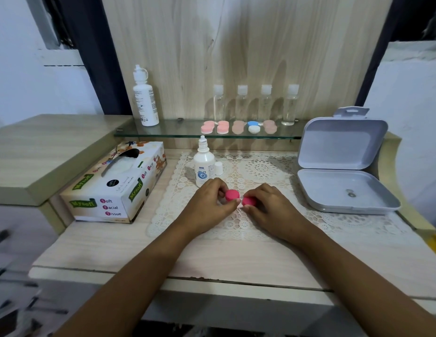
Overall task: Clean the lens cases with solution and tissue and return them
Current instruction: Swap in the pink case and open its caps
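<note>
Fingers (228, 206) of the left hand (208, 199) pinch one cap of the pink lens case (232, 195), and the right hand (269, 203) grips the other cap, the case held between them over the lace mat (260, 170) on the bench (212, 254). Just beyond the left fingers stands the uncapped solution bottle (203, 164). Well left of them lies the tissue box (114, 188); right of the right hand sits an open grey box (343, 166).

Wood-grain wall panel (236, 45) behind pale desk (212, 254).
</note>
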### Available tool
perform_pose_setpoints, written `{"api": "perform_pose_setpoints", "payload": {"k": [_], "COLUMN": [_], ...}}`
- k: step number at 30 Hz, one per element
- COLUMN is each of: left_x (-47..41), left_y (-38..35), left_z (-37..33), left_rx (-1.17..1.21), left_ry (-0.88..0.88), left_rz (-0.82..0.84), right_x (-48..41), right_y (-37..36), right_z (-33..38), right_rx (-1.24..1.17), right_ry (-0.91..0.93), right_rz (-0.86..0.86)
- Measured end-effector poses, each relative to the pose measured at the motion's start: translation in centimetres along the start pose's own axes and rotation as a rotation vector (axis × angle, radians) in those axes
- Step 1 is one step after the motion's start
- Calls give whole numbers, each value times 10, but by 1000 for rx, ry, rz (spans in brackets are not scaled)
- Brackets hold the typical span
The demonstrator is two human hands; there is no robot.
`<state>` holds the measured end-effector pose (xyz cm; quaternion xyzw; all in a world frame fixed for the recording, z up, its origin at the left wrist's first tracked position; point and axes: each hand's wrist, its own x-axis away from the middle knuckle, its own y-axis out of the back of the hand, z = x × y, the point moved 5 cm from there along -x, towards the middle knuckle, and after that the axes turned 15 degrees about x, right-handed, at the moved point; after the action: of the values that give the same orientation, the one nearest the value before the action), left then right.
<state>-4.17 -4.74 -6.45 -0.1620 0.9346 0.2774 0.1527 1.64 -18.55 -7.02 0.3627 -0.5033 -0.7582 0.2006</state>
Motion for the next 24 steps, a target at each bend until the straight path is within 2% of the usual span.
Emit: {"api": "perform_pose_setpoints", "payload": {"k": [5, 13, 18, 24], "left_x": [-9, -28, -30, -22], "left_y": [4, 5, 0, -3], "left_z": [2, 0, 0, 1], "left_rx": [-22, -180, -261, -252], "left_ry": [15, 72, 46, 18], "left_rz": [-20, 61, 85, 116], "right_x": [1, 0, 0, 0], "right_y": [-1, -1, 0, 0], "right_z": [0, 0, 1, 1], "right_rx": [6, 25, 28, 24], "right_ry": [-5, -11, -12, -12], "right_rz": [-1, 13, 15, 9]}}
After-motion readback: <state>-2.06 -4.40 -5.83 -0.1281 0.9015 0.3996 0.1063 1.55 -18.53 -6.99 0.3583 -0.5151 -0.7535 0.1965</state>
